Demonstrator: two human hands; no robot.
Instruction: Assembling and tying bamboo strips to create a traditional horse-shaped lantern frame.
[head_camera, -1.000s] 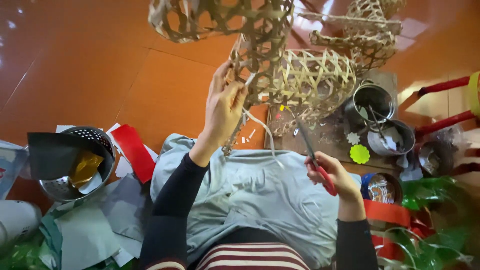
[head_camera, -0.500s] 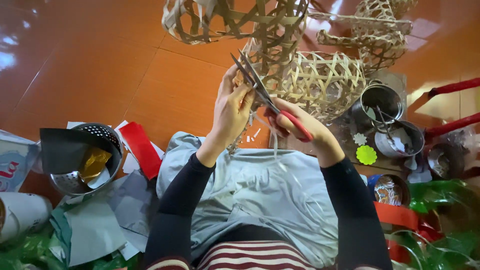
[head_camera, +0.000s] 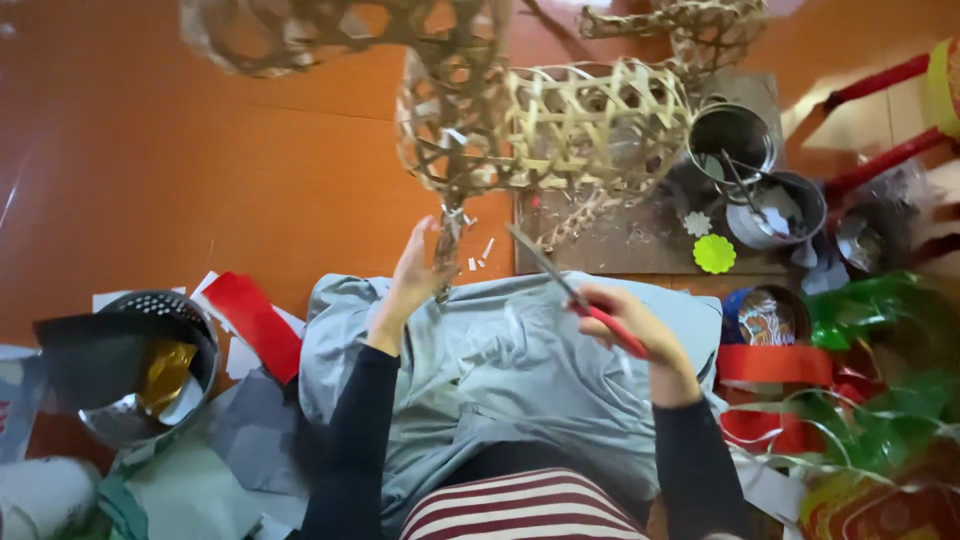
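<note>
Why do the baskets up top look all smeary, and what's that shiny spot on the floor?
Head view: the woven frame at the top is blurred by motion, the left hand slightly soft; pale glare streaks the orange floor; the right hand and scissors look sharper.
</note>
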